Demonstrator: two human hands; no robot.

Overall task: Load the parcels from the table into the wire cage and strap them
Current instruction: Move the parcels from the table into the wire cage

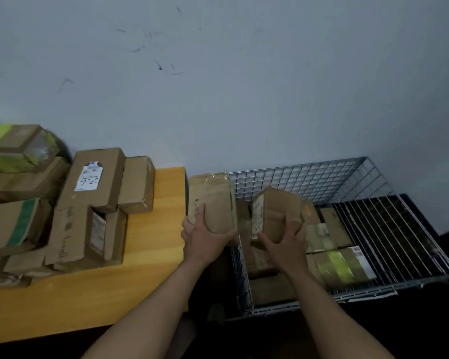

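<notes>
Left hand (205, 238) grasps 1 taped parcel (213, 200), right hand (283, 244) another (tilted) parcel (276, 211), above the wire cage (309, 177)

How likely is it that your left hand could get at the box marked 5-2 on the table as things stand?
Probably not yet: the left hand grips a taped parcel near the wire cage. The 5-2 box lies uncovered atop the pile, so once the hand is freed, the way looks open.
</notes>
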